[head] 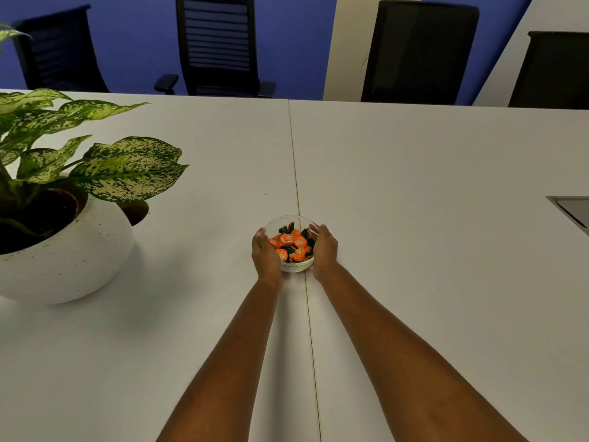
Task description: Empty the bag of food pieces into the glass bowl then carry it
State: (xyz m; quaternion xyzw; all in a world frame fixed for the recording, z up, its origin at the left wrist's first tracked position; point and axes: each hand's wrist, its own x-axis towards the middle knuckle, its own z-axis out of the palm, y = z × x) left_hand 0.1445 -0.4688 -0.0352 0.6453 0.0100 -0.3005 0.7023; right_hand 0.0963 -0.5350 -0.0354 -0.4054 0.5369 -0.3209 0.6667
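A small glass bowl [288,220] sits on the white table [414,186], right over the seam between two table halves. It is filled with orange and green wrapped food pieces [293,244]. My left hand [266,255] cups the bowl's left side and my right hand [325,252] cups its right side, fingers curled around the glass. Whether the bowl rests on the table or is lifted slightly, I cannot tell. No bag is in view.
A large white pot [63,256] with a speckled green plant [121,167] stands at the left. A recessed grey panel [572,210] lies in the table at the right edge. Several black office chairs [220,46] line the far side against a blue wall.
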